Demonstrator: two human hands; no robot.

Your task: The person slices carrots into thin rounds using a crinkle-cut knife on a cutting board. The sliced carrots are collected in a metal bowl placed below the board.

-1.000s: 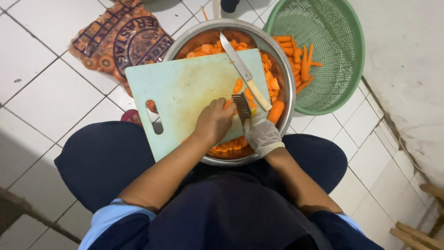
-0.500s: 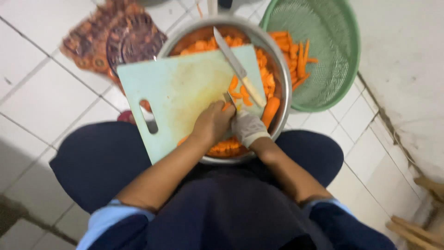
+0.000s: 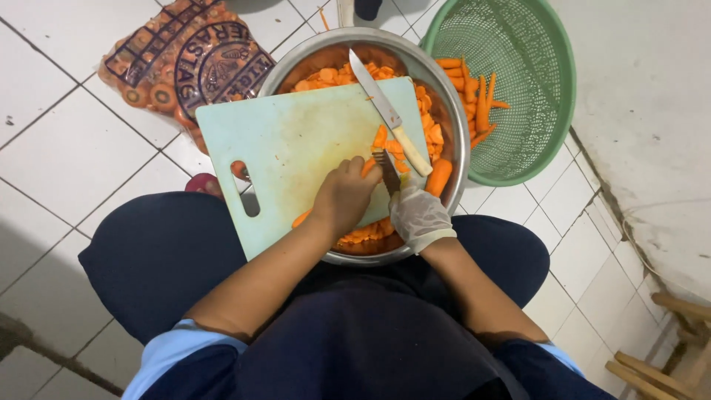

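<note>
A pale green cutting board (image 3: 289, 144) lies across a large metal bowl (image 3: 296, 55) filled with orange carrot slices (image 3: 333, 74). My bare left hand (image 3: 344, 196) presses a carrot (image 3: 368, 167) down at the board's near right edge. My gloved right hand (image 3: 418, 217) grips a small crinkle cutter (image 3: 386, 169), its blade standing on that carrot beside my left fingers. Cut slices (image 3: 392, 144) are heaped just beyond the blade. A knife (image 3: 385, 111) with a cream handle rests loose on the board's right side. A whole carrot (image 3: 438, 176) lies in the bowl by my right hand.
A green plastic basket (image 3: 533, 89) with several carrot sticks (image 3: 474, 96) stands to the right of the bowl. A printed bag of carrots (image 3: 178, 67) lies on the white tiled floor at the upper left. Wooden legs (image 3: 659, 355) show at the lower right.
Both hands stay at the board's right edge with the cutter working the carrot. The view has shifted slightly; the knife has not moved on the board.
</note>
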